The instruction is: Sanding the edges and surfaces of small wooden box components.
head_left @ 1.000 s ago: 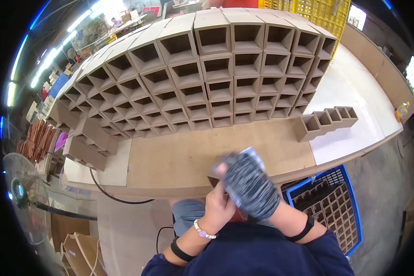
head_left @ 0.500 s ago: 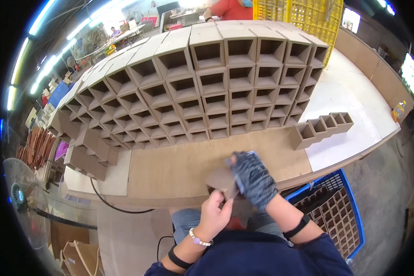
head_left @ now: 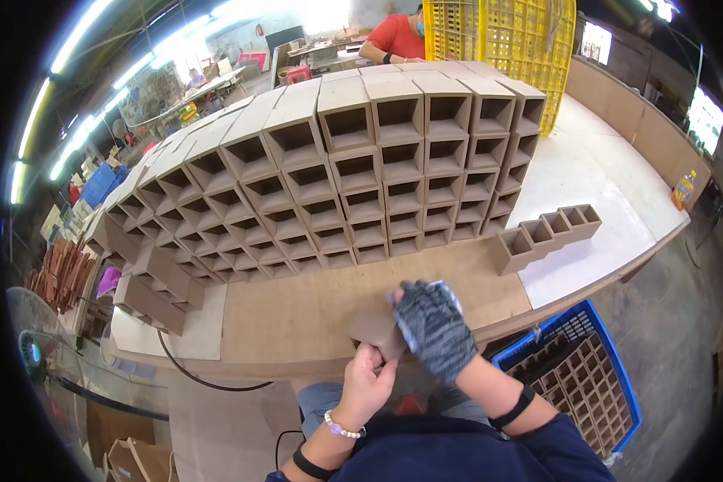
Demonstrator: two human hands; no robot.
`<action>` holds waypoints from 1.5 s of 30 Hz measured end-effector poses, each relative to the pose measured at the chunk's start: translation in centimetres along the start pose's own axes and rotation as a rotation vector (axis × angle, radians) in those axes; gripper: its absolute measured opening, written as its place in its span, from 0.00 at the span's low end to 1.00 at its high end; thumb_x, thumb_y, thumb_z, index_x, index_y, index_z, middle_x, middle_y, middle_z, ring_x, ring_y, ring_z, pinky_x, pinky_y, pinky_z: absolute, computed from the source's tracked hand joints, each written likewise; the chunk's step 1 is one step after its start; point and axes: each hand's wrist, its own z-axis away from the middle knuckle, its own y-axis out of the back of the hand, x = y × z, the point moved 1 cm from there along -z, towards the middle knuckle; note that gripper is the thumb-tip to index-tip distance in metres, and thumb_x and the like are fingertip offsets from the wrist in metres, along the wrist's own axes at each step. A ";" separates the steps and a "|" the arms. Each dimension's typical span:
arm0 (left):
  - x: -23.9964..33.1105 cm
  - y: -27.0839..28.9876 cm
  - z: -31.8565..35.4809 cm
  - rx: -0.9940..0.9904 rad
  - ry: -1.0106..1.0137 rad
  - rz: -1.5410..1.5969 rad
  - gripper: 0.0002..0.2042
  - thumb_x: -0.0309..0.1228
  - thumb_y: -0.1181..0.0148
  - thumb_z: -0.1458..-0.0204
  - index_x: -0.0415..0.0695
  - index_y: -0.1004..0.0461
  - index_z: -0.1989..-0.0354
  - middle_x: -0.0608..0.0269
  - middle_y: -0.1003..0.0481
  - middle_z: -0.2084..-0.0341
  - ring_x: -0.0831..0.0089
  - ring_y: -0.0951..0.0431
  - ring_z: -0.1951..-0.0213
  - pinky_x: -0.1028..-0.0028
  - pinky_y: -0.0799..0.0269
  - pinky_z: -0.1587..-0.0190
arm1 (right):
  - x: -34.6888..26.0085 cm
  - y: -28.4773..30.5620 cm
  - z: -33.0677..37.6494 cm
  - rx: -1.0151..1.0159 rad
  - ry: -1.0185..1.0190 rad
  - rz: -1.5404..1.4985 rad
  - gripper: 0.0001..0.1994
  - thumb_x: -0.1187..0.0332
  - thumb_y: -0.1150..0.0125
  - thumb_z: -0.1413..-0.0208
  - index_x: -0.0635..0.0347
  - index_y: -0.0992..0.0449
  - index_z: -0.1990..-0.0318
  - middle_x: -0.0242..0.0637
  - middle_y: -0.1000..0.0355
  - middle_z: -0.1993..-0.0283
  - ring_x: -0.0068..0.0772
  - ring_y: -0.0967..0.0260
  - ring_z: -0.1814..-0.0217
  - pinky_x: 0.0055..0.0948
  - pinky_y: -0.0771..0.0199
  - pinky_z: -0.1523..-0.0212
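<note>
Holding wooden piece (head_left: 375, 331) lower, steadier.

A tall stack of open brown box cells (head_left: 353, 169) fills the workbench (head_left: 297, 313) from nine to one o'clock. A short stepped row of cells (head_left: 548, 234) lies at three o'clock on a white sheet (head_left: 594, 185). A yellow crate (head_left: 506, 40) stands at one o'clock, a person in red (head_left: 394, 40) at twelve. A blue crate of dividers (head_left: 578, 377) sits at four o'clock, a fan (head_left: 32, 353) at eight.
</note>
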 end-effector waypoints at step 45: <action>0.5 -0.3 0.4 0.147 -0.318 -0.569 0.06 0.19 0.46 0.59 0.38 0.35 0.73 0.51 0.31 0.83 0.53 0.29 0.80 0.64 0.34 0.77 | -0.3 0.5 -0.3 -0.008 0.007 -0.040 0.17 0.65 0.52 0.53 0.60 0.30 0.56 0.44 0.33 0.51 0.44 0.37 0.46 0.43 0.42 0.44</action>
